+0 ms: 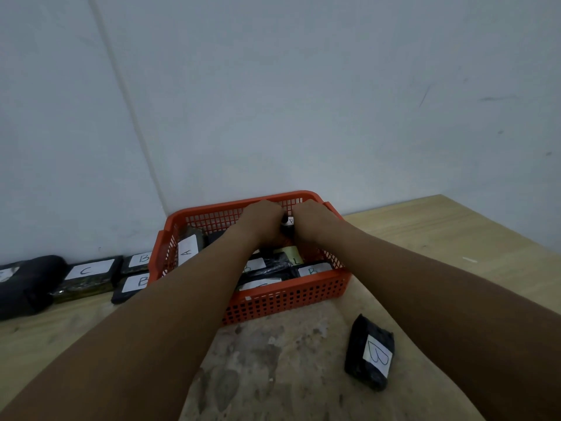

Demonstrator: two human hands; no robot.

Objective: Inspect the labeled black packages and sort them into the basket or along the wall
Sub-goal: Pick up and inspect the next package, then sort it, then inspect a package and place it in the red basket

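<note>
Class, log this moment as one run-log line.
hands: both grip black package over orange basket | table: B package loose

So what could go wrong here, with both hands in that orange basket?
Both hands, left and right, hide most of the package they hold between them, so its label could be misread. The orange basket already holds several packages lying over one another, so labels get buried. The B package lying alone on the table could be forgotten.
</note>
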